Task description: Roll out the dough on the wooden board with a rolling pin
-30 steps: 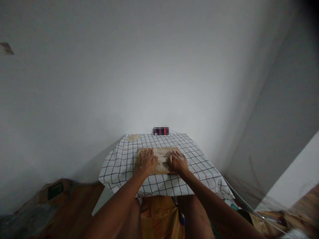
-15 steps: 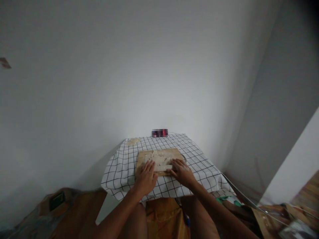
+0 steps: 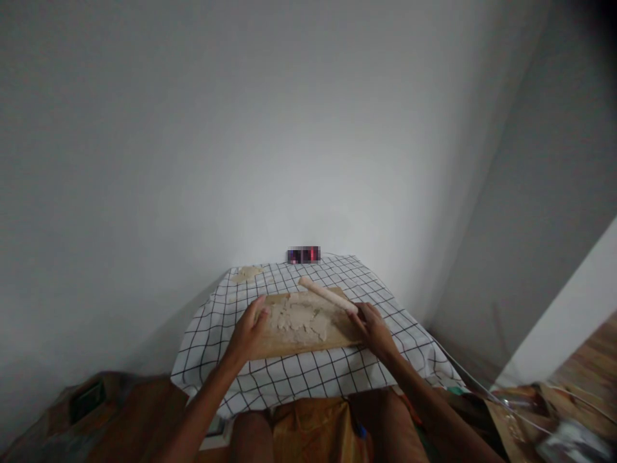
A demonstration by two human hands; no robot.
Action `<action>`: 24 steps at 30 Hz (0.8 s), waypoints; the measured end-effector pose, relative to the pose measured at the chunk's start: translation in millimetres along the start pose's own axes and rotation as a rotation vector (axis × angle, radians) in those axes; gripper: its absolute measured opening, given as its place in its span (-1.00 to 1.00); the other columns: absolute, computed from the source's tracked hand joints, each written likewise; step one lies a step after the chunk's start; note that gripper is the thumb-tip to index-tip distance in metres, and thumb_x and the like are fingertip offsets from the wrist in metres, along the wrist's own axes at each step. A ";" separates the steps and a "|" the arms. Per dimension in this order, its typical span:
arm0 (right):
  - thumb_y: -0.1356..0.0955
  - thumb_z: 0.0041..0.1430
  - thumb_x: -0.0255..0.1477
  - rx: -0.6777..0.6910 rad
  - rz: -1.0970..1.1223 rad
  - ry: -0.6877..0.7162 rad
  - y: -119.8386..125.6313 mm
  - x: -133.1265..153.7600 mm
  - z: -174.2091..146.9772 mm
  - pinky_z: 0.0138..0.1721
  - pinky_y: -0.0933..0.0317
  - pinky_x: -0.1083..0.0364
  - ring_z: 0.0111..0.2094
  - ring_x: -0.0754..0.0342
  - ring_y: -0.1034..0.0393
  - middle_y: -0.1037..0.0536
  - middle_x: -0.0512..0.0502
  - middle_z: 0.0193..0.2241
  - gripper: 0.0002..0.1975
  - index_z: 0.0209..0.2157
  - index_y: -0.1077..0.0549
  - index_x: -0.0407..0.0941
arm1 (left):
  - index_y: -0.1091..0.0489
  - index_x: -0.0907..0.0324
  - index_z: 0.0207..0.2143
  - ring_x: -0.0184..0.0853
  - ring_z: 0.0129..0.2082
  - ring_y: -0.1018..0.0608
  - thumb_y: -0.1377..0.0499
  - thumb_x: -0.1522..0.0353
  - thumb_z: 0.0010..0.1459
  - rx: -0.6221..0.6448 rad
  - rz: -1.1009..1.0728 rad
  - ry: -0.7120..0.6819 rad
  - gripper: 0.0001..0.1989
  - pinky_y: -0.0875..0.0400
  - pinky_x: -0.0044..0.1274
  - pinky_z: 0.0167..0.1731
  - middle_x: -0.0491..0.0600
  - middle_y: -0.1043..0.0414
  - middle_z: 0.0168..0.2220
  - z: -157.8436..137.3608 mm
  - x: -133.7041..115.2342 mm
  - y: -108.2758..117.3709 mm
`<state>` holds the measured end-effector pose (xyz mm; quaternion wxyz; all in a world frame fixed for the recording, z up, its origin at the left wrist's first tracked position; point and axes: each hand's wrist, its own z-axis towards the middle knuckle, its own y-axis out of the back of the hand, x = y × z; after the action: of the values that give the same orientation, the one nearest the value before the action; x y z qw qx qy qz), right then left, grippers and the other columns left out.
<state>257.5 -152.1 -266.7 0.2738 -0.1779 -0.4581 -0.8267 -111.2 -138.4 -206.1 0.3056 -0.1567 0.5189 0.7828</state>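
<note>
A wooden cutting board [image 3: 277, 349] lies in front of me with a flattened, ragged sheet of pale dough [image 3: 301, 319] on it. My left hand [image 3: 249, 328] is curled at the board's left edge, thumb near the top side and some fingers hidden. In my right hand [image 3: 371, 325], at the board's right side, is one end of a light wooden rolling pin [image 3: 328, 294]. The pin slants up and to the left, its far end raised over the back of the board.
A black-and-white checked cloth [image 3: 212, 328] covers the small table. At its back left lies a pale flat piece, perhaps dough [image 3: 247, 274]. A blurred dark object [image 3: 303, 255] stands by the wall. A cable [image 3: 467, 372] runs down on the right, near bags and boxes.
The rolling pin has been lifted off the dough, held by my right hand alone. My left hand has moved from the pin to the board's left edge. The board looks turned slightly and nearer.
</note>
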 end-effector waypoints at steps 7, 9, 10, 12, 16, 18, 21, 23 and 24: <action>-0.11 0.37 0.29 0.071 0.004 -0.173 -5.6 4.7 49.9 -0.38 -0.14 0.07 -0.39 -0.04 -0.44 -0.59 -0.11 -0.42 -0.29 -0.38 -0.44 -0.02 | -0.55 0.19 0.15 -0.13 0.20 -0.63 -0.06 0.21 0.43 0.084 -0.195 -0.013 -0.58 -0.51 -0.29 0.27 0.12 -0.63 0.18 39.6 4.1 3.0; -0.09 0.36 0.32 0.087 0.060 -0.167 -10.3 12.5 63.7 -0.40 -0.09 0.07 -0.44 -0.02 -0.40 -0.54 -0.09 -0.50 -0.25 -0.43 -0.42 -0.03 | -0.60 0.19 0.05 -0.11 0.14 -0.66 -0.09 0.26 0.40 0.106 -0.118 -0.049 -0.64 -0.51 -0.27 0.26 0.12 -0.67 0.08 43.5 6.8 -7.5; -0.08 0.35 0.33 0.088 0.096 -0.165 -13.6 16.6 69.6 -0.40 -0.08 0.07 -0.45 -0.01 -0.39 -0.52 -0.09 -0.52 -0.23 -0.45 -0.42 -0.03 | -0.61 0.19 0.02 -0.11 0.13 -0.65 -0.09 0.29 0.39 0.103 -0.068 -0.066 -0.66 -0.49 -0.26 0.26 0.12 -0.67 0.07 44.4 9.2 -14.3; -0.08 0.33 0.36 0.079 0.170 -0.175 -22.0 24.3 78.5 -0.41 -0.08 0.07 -0.46 -0.01 -0.38 -0.51 -0.09 -0.54 -0.20 -0.48 -0.43 -0.04 | -0.60 0.21 0.03 -0.13 0.16 -0.62 -0.09 0.38 0.36 0.072 0.020 -0.092 -0.66 -0.45 -0.27 0.30 0.13 -0.65 0.09 44.5 15.3 -29.1; -0.08 0.31 0.39 0.022 0.257 -0.197 -39.9 32.9 82.6 -0.43 -0.04 0.07 -0.51 0.02 -0.33 -0.42 -0.04 -0.60 -0.17 -0.52 -0.42 -0.04 | -0.58 0.20 0.09 -0.19 0.21 -0.58 -0.06 0.48 0.33 0.025 0.115 -0.106 -0.61 -0.41 -0.32 0.33 0.10 -0.60 0.16 42.3 23.4 -50.8; -0.08 0.32 0.37 -0.002 0.275 -0.188 -44.7 33.4 80.7 -0.44 -0.02 0.07 -0.51 0.03 -0.30 -0.39 -0.01 -0.61 -0.18 -0.52 -0.41 -0.04 | -0.59 0.17 0.08 -0.20 0.19 -0.58 -0.07 0.49 0.34 0.030 0.173 -0.129 -0.62 -0.42 -0.33 0.31 0.08 -0.60 0.13 41.4 22.3 -53.7; -0.10 0.33 0.36 -0.013 0.295 -0.181 -45.9 32.2 78.2 -0.43 -0.02 0.07 -0.50 0.04 -0.30 -0.39 -0.01 -0.61 -0.20 -0.53 -0.39 -0.04 | -0.60 0.16 0.08 -0.17 0.18 -0.56 -0.09 0.50 0.35 0.048 0.260 -0.161 -0.62 -0.42 -0.32 0.30 0.09 -0.59 0.12 39.1 16.6 -51.2; -0.10 0.33 0.35 -0.008 0.289 -0.183 -44.9 32.0 78.0 -0.43 -0.02 0.07 -0.50 0.03 -0.31 -0.39 -0.01 -0.61 -0.20 -0.53 -0.39 -0.05 | -0.61 0.17 0.08 -0.16 0.17 -0.55 -0.09 0.48 0.37 0.056 0.296 -0.155 -0.63 -0.42 -0.32 0.30 0.10 -0.58 0.12 36.3 13.5 -48.6; -0.10 0.33 0.35 0.000 0.282 -0.184 -44.7 32.1 78.2 -0.43 -0.02 0.07 -0.50 0.03 -0.32 -0.39 -0.01 -0.61 -0.20 -0.53 -0.40 -0.05 | -0.60 0.17 0.08 -0.15 0.17 -0.55 -0.08 0.47 0.38 0.056 0.306 -0.150 -0.64 -0.42 -0.32 0.29 0.10 -0.57 0.11 34.6 12.7 -47.7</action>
<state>208.1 -75.3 -238.2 0.3441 -0.3152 -0.4516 -0.7604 -87.8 -89.8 -233.1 0.2251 -0.0086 0.5342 0.8148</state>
